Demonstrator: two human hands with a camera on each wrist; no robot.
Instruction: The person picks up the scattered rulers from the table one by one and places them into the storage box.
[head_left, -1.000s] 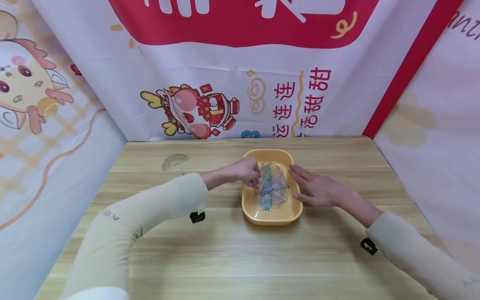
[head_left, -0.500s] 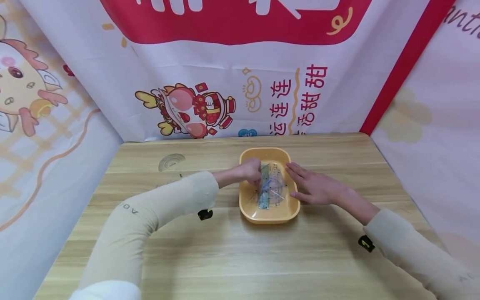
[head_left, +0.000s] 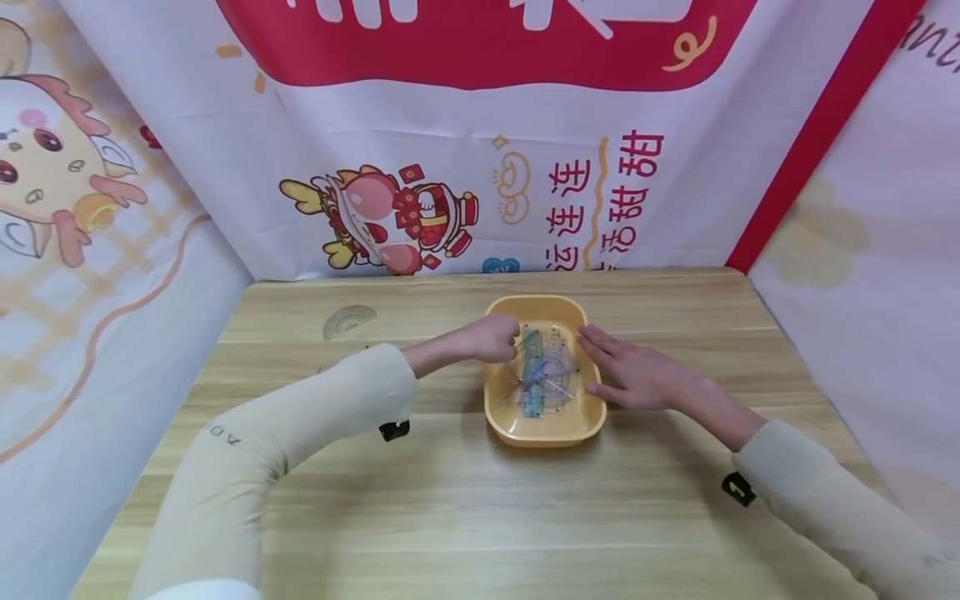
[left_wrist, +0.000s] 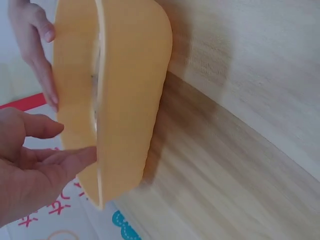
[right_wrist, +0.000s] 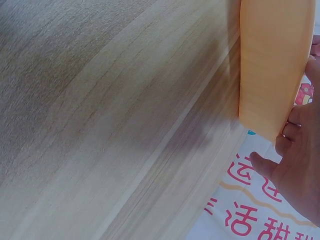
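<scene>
A yellow plastic basin (head_left: 545, 439) stands on the table, with several see-through drawing tools lying in it. Among them are a greenish ruler (head_left: 533, 392) and a purple-tinted protractor (head_left: 559, 382). My left hand (head_left: 497, 338) reaches over the basin's left rim. In the left wrist view, the left hand (left_wrist: 42, 170) has thumb and fingers apart with nothing between them, fingertips right at the rim. On the opposite side, my right hand (head_left: 633, 372) rests straight fingers against the right rim. The right wrist view shows the right hand (right_wrist: 295, 160) beside the basin's outer wall (right_wrist: 272, 70).
A clear protractor (head_left: 348, 322) lies on the wooden table (head_left: 480, 517), left of the basin. Another clear piece (head_left: 322, 369) is mostly hidden behind my left sleeve (head_left: 375, 387). A printed cloth (head_left: 450, 125) hangs along the table's back edge.
My left hand has moved inside the basin, then back toward its left rim. The clear piece that slanted up by its fingers now lies among the others. My right hand stays at the right rim.
</scene>
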